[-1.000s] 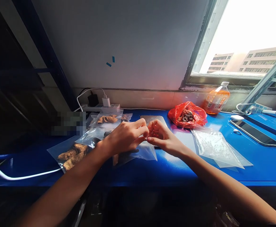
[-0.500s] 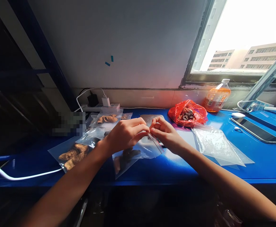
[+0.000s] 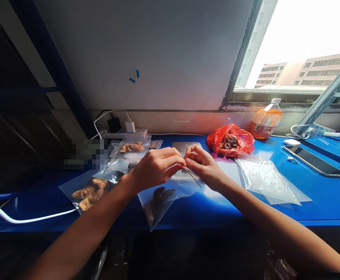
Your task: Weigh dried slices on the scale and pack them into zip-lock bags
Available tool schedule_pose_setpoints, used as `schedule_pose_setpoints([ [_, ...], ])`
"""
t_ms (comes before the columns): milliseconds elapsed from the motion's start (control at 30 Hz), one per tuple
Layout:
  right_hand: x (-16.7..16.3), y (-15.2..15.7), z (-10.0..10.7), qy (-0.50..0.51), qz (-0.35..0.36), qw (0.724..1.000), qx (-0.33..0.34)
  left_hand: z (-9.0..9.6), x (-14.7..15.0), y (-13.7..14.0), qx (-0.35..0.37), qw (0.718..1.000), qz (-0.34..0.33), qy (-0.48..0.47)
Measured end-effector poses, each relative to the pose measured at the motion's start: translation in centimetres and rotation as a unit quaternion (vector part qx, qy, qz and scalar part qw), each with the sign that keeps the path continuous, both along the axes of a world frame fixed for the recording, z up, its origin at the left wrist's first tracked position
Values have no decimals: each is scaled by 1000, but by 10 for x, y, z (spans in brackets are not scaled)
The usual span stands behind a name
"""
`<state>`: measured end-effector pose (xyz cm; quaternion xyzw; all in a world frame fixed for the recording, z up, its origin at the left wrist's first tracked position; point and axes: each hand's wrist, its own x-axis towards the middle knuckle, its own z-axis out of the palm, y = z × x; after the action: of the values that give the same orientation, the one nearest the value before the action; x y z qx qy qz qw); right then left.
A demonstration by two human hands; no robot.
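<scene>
Both hands pinch the top edge of a clear zip-lock bag (image 3: 184, 184), close together above the desk. My left hand (image 3: 158, 167) has its thumb and fingers closed on the edge. My right hand (image 3: 202, 165) grips the same edge just beside it, fingers curled. Dark, elongated dried pieces (image 3: 160, 196) lie in the low corner of the bag, which hangs tilted toward the desk's front edge. Left of it, another clear bag (image 3: 67, 186) holds brown knobbly pieces (image 3: 90, 192), partly behind my left forearm.
More filled clear bags (image 3: 132, 147) lie at the back left near a power strip with chargers (image 3: 130, 125). Right of my hands are a red plastic bag (image 3: 242, 144) of dark dried slices, flat clear bags (image 3: 267, 179), an orange drink bottle (image 3: 266, 120) and a phone (image 3: 314, 160).
The held bag's lower corner has swung down and slightly right, and its dark pieces show more. Both hands keep their pinch, nearly in place. The view has shifted slightly.
</scene>
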<state>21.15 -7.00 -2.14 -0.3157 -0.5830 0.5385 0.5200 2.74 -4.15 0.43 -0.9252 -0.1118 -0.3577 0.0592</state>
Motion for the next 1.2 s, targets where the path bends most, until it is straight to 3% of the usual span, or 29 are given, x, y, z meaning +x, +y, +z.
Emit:
schedule_pose_setpoints([
  [400, -1, 0, 1, 9, -16, 1000, 10, -2, 3, 0, 21, 999, -11, -25],
  [667, -3, -1, -1, 17, -25, 999, 14, -1, 5, 0, 96, 995, -1, -34],
  [1067, -3, 1, 2, -14, -46, 999, 23, 0, 6, -1, 99, 994, -22, -42],
  [1200, -5, 1, 1, -35, -82, 995, 45, -2, 6, 0, 59, 998, -13, -33],
])
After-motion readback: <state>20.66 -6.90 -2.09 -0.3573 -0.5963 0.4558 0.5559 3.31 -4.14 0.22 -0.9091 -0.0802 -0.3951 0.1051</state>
